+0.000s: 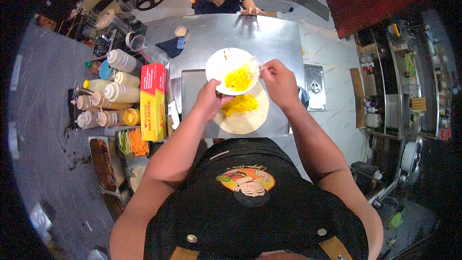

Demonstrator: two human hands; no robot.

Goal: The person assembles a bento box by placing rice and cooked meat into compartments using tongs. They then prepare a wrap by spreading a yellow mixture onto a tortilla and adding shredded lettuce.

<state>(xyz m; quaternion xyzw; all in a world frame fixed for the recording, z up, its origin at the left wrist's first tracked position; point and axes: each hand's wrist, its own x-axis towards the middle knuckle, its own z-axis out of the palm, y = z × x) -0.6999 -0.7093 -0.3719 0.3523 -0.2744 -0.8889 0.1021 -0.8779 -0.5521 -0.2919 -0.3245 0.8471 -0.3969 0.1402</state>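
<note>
My left hand (211, 99) is closed on the near rim of a white bowl (216, 63), its thumb over the edge. Yellow rice (238, 80) lies in the bowl's near right part. Between the fingers of my right hand (280, 81) is a clear plastic fork or spoon (254, 69); its tip reaches over the rice, and I cannot tell which kind it is. Below the bowl, a round flour tortilla (257, 119) lies flat on a grey sheet or tray (191, 80). More yellow rice (241, 105) is heaped on the tortilla, partly hidden by the bowl.
A steel table (197, 31) extends ahead, with a person's hand (251, 11) at its far edge. To the left stand a wax paper box (153, 101), several squeeze bottles (120, 92) and a container of cut vegetables (134, 142). A steel pan lid (315, 87) is at right.
</note>
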